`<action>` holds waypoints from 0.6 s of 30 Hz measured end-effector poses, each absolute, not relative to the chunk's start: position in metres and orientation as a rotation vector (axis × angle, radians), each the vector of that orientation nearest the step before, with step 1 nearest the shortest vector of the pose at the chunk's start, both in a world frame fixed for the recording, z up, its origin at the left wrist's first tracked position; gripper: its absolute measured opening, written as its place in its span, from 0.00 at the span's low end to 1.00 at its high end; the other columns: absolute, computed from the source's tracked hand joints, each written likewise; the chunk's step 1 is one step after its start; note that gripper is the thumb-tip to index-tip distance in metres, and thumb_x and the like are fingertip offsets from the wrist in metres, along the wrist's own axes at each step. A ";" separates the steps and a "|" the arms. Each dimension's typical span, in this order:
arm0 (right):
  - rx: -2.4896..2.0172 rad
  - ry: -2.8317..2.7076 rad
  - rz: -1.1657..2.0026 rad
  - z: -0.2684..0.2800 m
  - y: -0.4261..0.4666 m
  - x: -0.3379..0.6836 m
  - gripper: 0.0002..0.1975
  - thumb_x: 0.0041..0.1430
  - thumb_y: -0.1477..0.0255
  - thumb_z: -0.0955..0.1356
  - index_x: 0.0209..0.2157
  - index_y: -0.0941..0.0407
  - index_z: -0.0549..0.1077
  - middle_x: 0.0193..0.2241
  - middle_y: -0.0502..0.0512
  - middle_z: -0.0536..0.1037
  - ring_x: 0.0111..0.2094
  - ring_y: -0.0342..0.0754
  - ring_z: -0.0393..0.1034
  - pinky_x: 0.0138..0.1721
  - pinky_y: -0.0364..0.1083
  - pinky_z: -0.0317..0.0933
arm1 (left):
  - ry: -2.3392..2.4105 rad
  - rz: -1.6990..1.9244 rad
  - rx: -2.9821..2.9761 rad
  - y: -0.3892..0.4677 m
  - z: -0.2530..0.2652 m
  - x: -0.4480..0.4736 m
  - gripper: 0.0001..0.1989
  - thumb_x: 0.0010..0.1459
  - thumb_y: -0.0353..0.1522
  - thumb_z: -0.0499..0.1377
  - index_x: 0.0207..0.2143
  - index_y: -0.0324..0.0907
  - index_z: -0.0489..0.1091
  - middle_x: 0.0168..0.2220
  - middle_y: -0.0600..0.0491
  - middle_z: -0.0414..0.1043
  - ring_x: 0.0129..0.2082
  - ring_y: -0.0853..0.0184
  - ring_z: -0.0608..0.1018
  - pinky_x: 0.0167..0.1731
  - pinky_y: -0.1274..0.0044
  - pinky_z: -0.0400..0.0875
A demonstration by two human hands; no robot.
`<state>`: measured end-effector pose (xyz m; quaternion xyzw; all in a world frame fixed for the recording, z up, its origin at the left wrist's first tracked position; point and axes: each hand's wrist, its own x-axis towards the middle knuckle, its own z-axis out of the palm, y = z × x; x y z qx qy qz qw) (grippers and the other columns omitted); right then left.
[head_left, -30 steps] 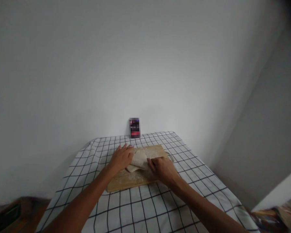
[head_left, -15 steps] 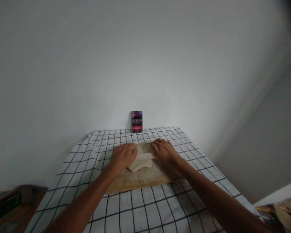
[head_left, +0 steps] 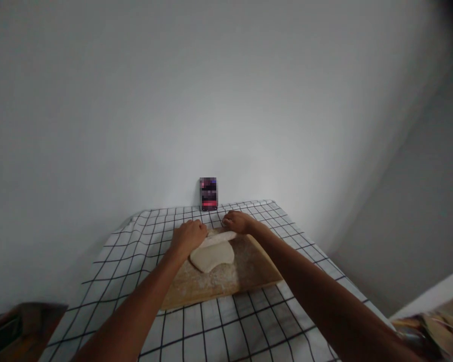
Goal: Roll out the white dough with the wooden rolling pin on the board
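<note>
A flat sheet of pale dough (head_left: 212,257) lies on a floured wooden board (head_left: 245,269). Across the dough's far edge rests a white, flour-dusted rolling pin (head_left: 219,238), slightly slanted. My left hand (head_left: 190,235) is closed over the pin's left end. Beyond the pin's right end, near the board's far edge, my right hand (head_left: 238,221) is closed with its fingers curled in. That end of the pin shows below the hand; whatever the curled fingers hold is hidden.
A white cloth with black grid lines (head_left: 196,327) covers the table. Against the white wall stands a blurred, phone-shaped dark object (head_left: 209,194). A dark box-like thing (head_left: 26,327) is low at the left, and blurred items (head_left: 434,329) are at the lower right.
My right hand has come off the rolling pin's right end, moved left and farther away, and curled closed. The pin has tilted, and more of the dough shows. The view has shifted slightly.
</note>
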<state>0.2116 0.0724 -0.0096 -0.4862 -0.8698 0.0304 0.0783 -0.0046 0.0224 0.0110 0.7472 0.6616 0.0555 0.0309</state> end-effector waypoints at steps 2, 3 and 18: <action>-1.431 -2.592 0.111 -0.013 0.070 0.213 0.19 0.74 0.68 0.58 0.42 0.57 0.80 0.43 0.59 0.82 0.46 0.51 0.74 0.47 0.45 0.61 | 2.050 0.201 2.289 0.019 0.011 -0.005 0.22 0.69 0.40 0.44 0.49 0.40 0.73 0.53 0.39 0.76 0.52 0.51 0.78 0.50 0.62 0.71; -1.429 -2.574 0.130 -0.015 0.067 0.214 0.20 0.74 0.67 0.58 0.42 0.57 0.80 0.43 0.59 0.82 0.46 0.51 0.74 0.47 0.45 0.61 | 2.051 0.218 2.283 0.017 0.010 -0.005 0.22 0.69 0.41 0.45 0.50 0.40 0.73 0.53 0.39 0.76 0.53 0.51 0.78 0.50 0.61 0.71; -1.592 -2.362 0.041 -0.014 -0.012 0.218 0.22 0.74 0.66 0.56 0.54 0.53 0.77 0.56 0.58 0.79 0.57 0.52 0.71 0.58 0.49 0.60 | 1.938 0.253 2.262 0.006 0.010 -0.010 0.25 0.67 0.44 0.47 0.59 0.45 0.70 0.59 0.42 0.75 0.57 0.51 0.77 0.55 0.60 0.68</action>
